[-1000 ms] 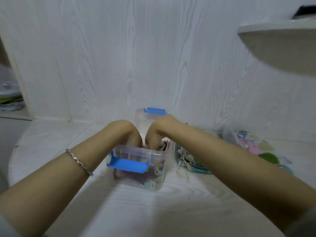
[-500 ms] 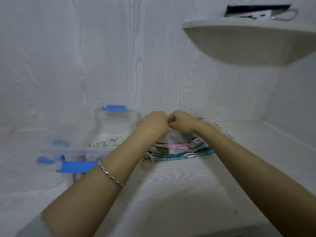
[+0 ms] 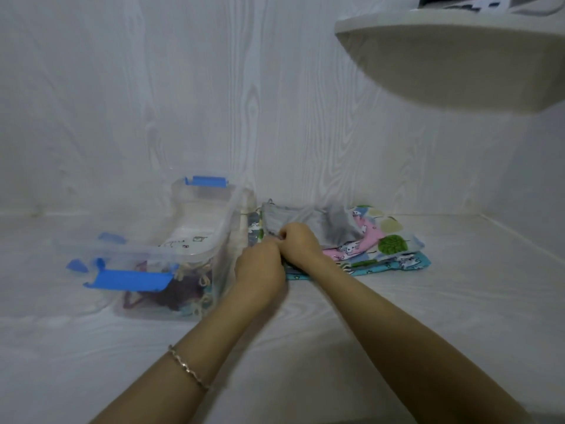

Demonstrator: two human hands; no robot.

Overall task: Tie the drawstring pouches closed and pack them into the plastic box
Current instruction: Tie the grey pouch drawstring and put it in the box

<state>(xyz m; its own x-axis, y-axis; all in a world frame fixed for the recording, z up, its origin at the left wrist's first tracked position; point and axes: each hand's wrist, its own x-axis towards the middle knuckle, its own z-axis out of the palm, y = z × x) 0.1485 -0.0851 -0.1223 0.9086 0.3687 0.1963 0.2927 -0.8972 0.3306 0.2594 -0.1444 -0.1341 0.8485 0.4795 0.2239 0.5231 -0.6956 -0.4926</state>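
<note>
On the counter [image 3: 397, 316], the open plastic box [image 3: 171, 270] sits just left of the pouch pile [image 3: 367, 243]. Both hands, left [image 3: 260, 267] and right [image 3: 298, 244], pinch the top grey pouch [image 3: 308, 220]; best lift only that layer, cords together.

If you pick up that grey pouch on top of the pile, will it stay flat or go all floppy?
Probably floppy: the grey pouch is thin cloth, already sagging over the pile. Likely light too, since it looks flat and unfilled.
</note>
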